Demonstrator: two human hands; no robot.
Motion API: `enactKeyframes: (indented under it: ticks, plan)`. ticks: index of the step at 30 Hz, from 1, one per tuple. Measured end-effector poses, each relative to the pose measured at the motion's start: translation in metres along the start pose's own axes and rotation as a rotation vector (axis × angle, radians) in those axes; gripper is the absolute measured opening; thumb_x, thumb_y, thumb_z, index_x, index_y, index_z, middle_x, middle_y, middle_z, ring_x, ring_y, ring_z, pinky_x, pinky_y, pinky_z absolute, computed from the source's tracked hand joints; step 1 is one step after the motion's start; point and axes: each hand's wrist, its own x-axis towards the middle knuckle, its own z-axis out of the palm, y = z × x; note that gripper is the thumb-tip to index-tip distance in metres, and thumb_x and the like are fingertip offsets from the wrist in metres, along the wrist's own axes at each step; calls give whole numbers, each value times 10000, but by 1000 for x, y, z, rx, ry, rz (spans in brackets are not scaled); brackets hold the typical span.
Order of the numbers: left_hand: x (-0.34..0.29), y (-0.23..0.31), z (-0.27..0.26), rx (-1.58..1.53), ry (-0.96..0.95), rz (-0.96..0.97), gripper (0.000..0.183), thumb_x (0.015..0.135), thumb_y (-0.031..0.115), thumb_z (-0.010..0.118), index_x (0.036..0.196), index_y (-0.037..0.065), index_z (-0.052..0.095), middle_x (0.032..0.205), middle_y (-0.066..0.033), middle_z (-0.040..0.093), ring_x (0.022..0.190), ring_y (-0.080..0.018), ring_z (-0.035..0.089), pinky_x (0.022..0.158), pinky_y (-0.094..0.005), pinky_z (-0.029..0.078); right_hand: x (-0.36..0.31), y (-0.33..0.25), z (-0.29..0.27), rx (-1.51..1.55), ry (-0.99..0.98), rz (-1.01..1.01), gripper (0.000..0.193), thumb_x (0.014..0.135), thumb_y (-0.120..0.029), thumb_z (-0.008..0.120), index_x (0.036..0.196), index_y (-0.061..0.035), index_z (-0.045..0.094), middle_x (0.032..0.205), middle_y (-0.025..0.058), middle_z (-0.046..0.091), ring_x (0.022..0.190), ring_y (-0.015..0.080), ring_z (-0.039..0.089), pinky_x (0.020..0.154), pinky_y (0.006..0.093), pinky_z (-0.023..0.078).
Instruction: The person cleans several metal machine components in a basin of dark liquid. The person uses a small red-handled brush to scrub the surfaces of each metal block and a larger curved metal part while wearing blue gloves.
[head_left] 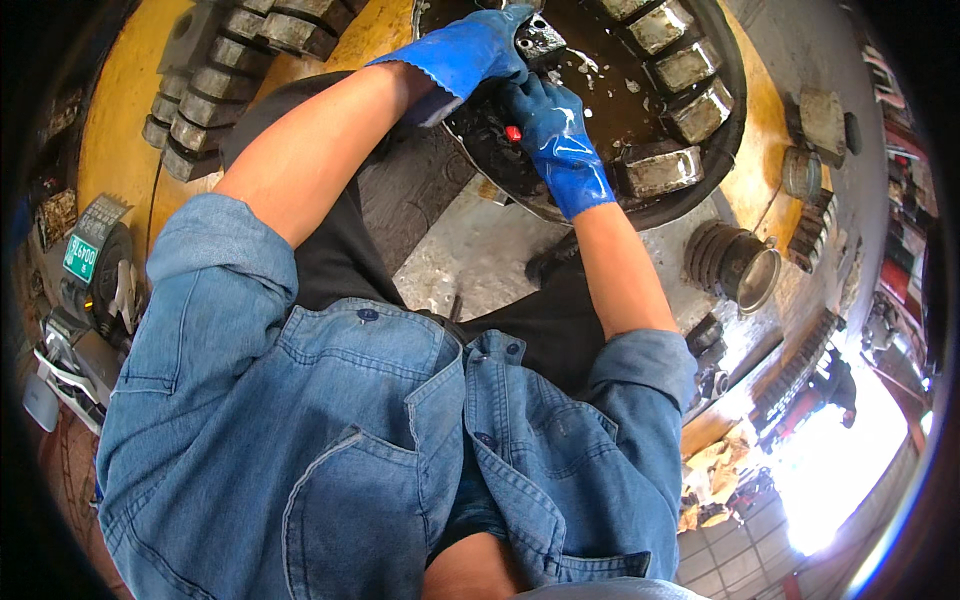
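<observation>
Both my hands wear blue rubber gloves and reach over a round black tub (738, 120) of dark, oily liquid. My left hand (480, 48) is closed around a metal block (541, 38) with round holes in its face. Just below the block, my right hand (550, 125) is closed too, its glove wet and shiny. A small red end (513, 133) shows beside the right fingers; the rest of what they hold is hidden. Several wet metal blocks (688, 66) line the tub's right side, and another block (663, 172) lies nearer to me.
Dark metal blocks (215, 95) stand in rows on the yellow surface (120, 120) at left. To the right of the tub are a ribbed cylindrical metal part (735, 262) and a jar (801, 172). A parked scooter (85, 340) is at far left.
</observation>
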Motion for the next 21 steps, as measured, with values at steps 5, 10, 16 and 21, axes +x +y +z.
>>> enactKeyframes:
  ticks: [5,10,16,21]
  plan:
    - [-1,-9,3,-19,8,5,1036,601,312,923,1513,109,476,1297,-211,683,1174,-357,674,1004,-418,550,0,-3,18,308,-83,376,447,815,-181,778,1249,-111,701,1222,180,716,1055,404,694,884,420,571]
    - [8,-12,5,-36,4,32,1028,600,308,925,1508,113,485,1288,-208,688,1160,-358,681,992,-420,557,12,10,40,986,-83,839,345,860,-209,788,1177,-82,732,1022,112,777,904,210,720,817,327,562]
    - [3,-8,1,-4,14,-2,1017,615,290,919,1519,136,481,1277,-213,692,1153,-372,683,986,-433,562,-7,-4,8,538,-30,301,361,842,-204,762,1188,-106,720,1079,202,739,958,426,704,831,472,584]
    - [0,-7,4,5,24,-14,1008,627,275,913,1528,156,477,1268,-217,696,1146,-383,686,980,-444,565,-6,-4,-12,15,-141,63,576,779,-159,755,1332,-103,607,1287,185,645,1028,385,695,887,493,560]
